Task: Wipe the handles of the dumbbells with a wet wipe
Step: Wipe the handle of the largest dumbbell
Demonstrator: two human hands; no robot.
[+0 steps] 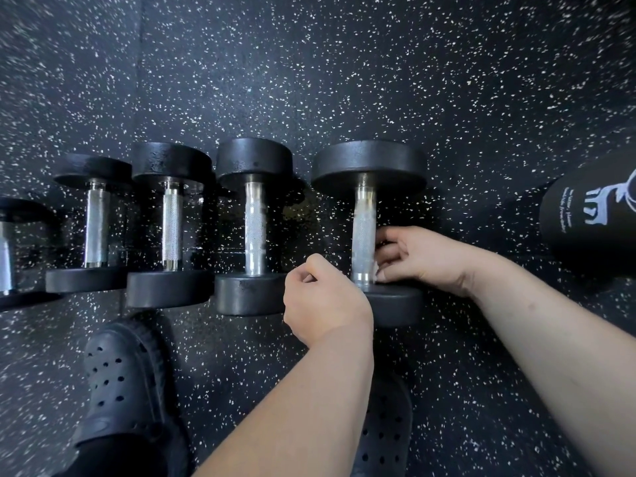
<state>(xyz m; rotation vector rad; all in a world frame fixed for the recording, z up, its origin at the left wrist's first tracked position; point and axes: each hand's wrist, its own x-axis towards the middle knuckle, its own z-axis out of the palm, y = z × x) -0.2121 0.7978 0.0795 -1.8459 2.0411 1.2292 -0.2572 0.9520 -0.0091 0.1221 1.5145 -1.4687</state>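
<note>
Several black dumbbells with knurled steel handles lie in a row on the floor. The rightmost dumbbell [368, 166] is the biggest. My right hand [420, 256] is at the right side of its handle [363, 228], fingers curled against the lower part of the steel. A small pale scrap, apparently the wet wipe [378, 274], shows under the fingertips; the rest of it is hidden. My left hand [323, 301] is a closed fist just left of the handle's near end, over the near head, and nothing shows in it.
The other dumbbells [254, 222] [170, 222] [94, 225] lie to the left, one more cut off by the left edge. A black cylinder with white print [592, 215] lies at the right. My feet in black perforated clogs [120, 373] stand on the speckled rubber floor [344, 80].
</note>
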